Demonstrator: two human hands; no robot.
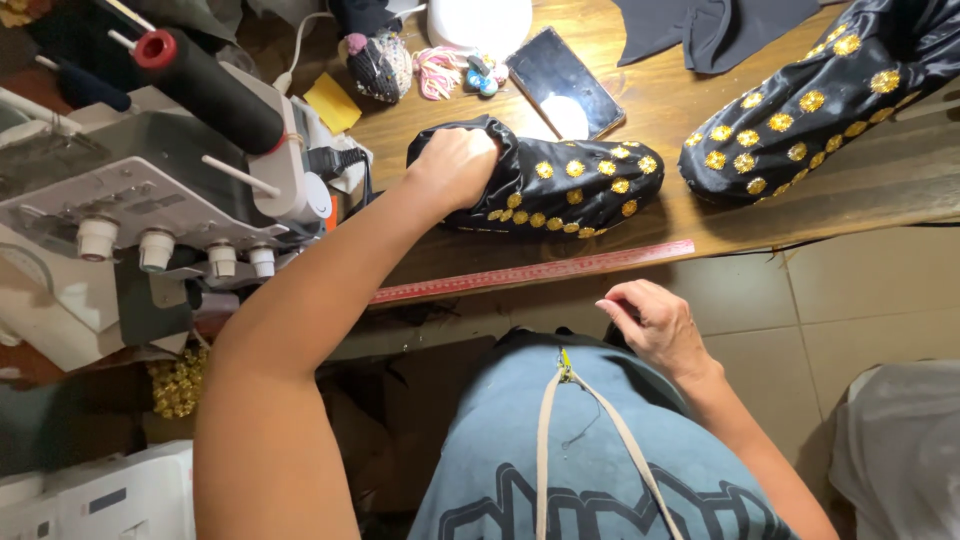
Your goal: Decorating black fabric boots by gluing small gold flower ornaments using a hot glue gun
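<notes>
**Two hands, two sequinned covers at the near edge of a wooden desk**

The left hand (457, 165) is clenched on the open cuff of a black satin shoe-shaped cover (560, 185) studded with gold sequin discs; the fingers bunch the fabric at its left end. This cover lies flat on the desk (660, 100), just inside the near edge. A second black sequinned cover (800, 115) lies toward the right edge, apart from the first, with a strip of bare wood between them. One red ruler (535, 272) runs along the near edge, just in front of the held cover.

The right hand (652, 322) hangs off the desk, above the person's grey shirt (590, 450), fingers loosely curled; whether it pinches anything cannot be told.

One overlock sewing machine (150, 200) fills the left end of the desk, with four white knobs (155, 248) in a row and one black thread cone (215, 90) on top. Toward the far edge lie one dark phone (563, 82), one yellow pad (332, 102) and one piece of black cloth (710, 30). Open wood remains between the two covers and behind the held one; tiled floor (850, 300) shows beyond the near edge.
</notes>
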